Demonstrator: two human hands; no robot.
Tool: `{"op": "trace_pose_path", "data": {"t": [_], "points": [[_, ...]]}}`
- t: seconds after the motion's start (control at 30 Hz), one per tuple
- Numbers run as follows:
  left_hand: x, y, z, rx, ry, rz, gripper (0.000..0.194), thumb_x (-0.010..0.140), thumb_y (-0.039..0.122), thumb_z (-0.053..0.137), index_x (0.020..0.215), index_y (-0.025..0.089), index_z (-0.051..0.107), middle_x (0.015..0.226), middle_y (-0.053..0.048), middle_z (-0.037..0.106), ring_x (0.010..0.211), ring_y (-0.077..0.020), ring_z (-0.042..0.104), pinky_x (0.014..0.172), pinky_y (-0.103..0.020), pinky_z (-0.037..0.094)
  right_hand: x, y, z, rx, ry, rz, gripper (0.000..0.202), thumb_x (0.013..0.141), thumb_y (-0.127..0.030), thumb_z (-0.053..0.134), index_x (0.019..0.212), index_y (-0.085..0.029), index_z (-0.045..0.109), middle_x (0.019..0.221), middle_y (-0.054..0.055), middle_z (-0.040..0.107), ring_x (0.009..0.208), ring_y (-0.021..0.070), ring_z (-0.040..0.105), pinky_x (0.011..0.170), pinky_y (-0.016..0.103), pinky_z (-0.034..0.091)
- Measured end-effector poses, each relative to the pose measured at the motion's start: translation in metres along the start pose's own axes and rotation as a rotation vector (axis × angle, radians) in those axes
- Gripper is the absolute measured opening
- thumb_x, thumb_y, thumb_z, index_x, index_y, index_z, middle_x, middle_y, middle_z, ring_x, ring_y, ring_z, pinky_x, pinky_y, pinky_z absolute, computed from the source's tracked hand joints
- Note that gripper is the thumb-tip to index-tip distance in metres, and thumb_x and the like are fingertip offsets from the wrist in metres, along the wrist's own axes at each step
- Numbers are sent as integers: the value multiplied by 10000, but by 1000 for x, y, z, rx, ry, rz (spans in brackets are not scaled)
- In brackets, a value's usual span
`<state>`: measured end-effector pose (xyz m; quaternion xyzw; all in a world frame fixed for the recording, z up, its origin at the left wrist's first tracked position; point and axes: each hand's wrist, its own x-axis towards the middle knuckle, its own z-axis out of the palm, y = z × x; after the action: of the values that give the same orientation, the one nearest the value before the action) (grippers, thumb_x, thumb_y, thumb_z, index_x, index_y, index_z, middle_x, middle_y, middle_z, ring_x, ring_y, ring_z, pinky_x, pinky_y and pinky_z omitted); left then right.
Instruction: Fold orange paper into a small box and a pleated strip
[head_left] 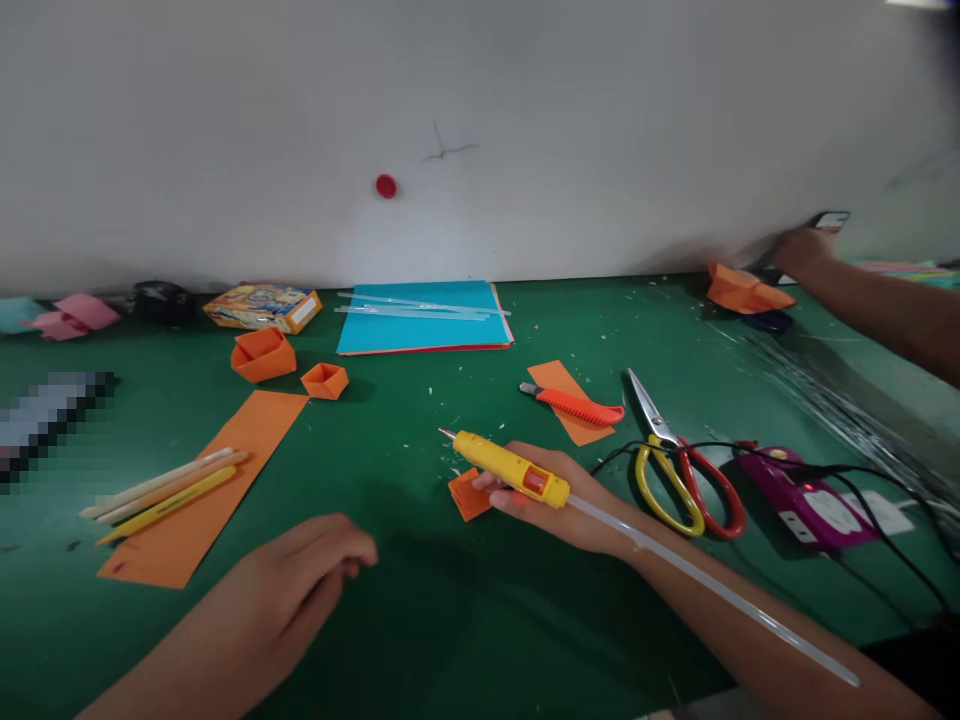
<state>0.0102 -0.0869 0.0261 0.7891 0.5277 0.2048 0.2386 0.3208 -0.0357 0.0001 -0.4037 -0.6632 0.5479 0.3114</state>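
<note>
My right hand (559, 490) is closed around a yellow hot glue gun (499, 462), its metal nozzle pointing left. A long, clear glue stick (720, 580) sticks out of its back end and runs along my forearm. Just under the fingertips is a small orange folded paper piece (466, 495); whether they touch it I cannot tell. My left hand (304, 565) hovers over the green table, fingers curled in, with nothing visible in them. Left of it, several pencils (172, 490) lie on an orange paper strip (202, 500).
Orange paper boxes (262, 355) stand behind the strip. Glue sticks (420, 308) lie on blue paper sheets (420, 335). To the right are a box cutter (574, 404), scissors (667, 460) and a purple power strip (806, 500) with black cables. Another person's hand (806, 252) reaches in at far right.
</note>
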Motion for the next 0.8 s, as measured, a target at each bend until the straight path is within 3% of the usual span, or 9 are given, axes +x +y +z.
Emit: {"op": "trace_pose_path", "data": {"t": [0.1, 0.13, 0.3, 0.53, 0.8], "points": [[38, 2, 9, -106, -265, 21, 275, 1003, 331, 401, 1009, 255, 665, 887, -5, 673, 780, -139, 620, 697, -241, 466, 1, 0, -1, 27, 8, -11, 195, 918, -355, 689, 1028, -196, 659, 1097, 69, 743, 1019, 234, 705, 844, 324, 538], [49, 3, 12, -149, -285, 20, 271, 998, 343, 414, 1010, 252, 669, 853, 0, 668, 753, -134, 615, 682, -234, 458, 1, 0, -2, 26, 13, -16, 193, 918, -351, 691, 1027, -195, 661, 1102, 69, 741, 1015, 231, 705, 845, 322, 535], [73, 11, 24, -413, -263, 15, 285, 967, 390, 477, 946, 216, 702, 711, 10, 614, 614, -111, 540, 572, -205, 406, 1, 1, -3, 11, 17, -23, 203, 919, -355, 692, 1025, -183, 672, 1069, 65, 731, 970, 218, 702, 811, 306, 532], [71, 5, 25, -659, -203, 16, 201, 880, 364, 628, 834, 173, 674, 634, 7, 580, 542, -93, 499, 519, -187, 398, 1, 3, -3, -5, 11, -21, 227, 922, -385, 689, 1050, -198, 697, 1082, 61, 728, 981, 211, 701, 840, 311, 547], [69, 4, 26, -852, -209, 45, 256, 912, 397, 632, 803, 168, 596, 593, 30, 521, 501, -78, 445, 484, -185, 372, 0, 7, -3, 15, 12, 7, 268, 920, -418, 694, 1089, -210, 694, 1124, 62, 746, 1031, 229, 706, 891, 341, 558]]}}
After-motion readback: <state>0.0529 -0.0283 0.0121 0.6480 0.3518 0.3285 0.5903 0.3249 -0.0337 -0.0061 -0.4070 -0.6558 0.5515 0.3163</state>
